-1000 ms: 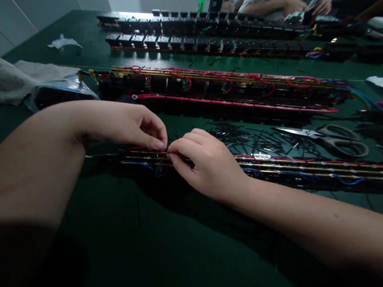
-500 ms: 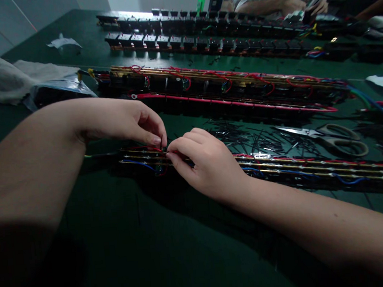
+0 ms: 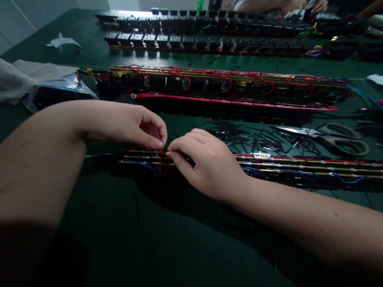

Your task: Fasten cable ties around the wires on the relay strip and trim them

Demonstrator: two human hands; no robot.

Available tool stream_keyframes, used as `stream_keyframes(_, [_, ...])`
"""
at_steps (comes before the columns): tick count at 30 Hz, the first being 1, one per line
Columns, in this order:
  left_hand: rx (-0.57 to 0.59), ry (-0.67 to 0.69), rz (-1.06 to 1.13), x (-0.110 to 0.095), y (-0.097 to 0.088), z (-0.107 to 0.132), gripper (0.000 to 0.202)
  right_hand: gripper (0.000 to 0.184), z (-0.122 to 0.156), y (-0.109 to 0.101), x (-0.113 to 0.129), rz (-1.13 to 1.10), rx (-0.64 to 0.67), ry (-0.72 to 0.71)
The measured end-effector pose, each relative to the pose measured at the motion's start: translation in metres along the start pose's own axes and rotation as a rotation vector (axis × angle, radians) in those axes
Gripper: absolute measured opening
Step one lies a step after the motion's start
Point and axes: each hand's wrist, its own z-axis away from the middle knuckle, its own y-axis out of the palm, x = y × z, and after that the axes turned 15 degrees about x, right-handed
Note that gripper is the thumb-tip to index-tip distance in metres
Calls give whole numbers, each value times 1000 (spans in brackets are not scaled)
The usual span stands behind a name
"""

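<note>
A long black strip [image 3: 316, 170] with brass bars and red and blue wires lies across the green table [image 3: 147, 247] in front of me. My left hand [image 3: 125, 125] pinches its fingertips together over the strip's left part. My right hand [image 3: 207, 162] meets it there, fingers curled and pinched on the same spot. What the fingertips hold is too small to make out; it sits among the wires on the strip.
A second wired strip [image 3: 227, 90] lies just beyond, with two more rows [image 3: 202, 43] behind it. Scissors [image 3: 329, 134] and cut black tie ends [image 3: 255, 139] lie to the right. A cloth and foil bag [image 3: 36, 84] sit left. Another person's arms [image 3: 283, 4] work at the far edge.
My left fingertips lifted slightly, then came back down against the right fingertips. Both hands stay at the same spot on the strip.
</note>
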Motion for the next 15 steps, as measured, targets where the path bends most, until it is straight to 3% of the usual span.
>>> stream_keyframes(3, [161, 54, 45, 0, -4, 3, 37, 23, 0, 0, 0, -4, -8, 0])
stream_keyframes(15, [154, 82, 92, 7, -8, -1, 39, 21, 0, -1, 0, -31, -24, 16])
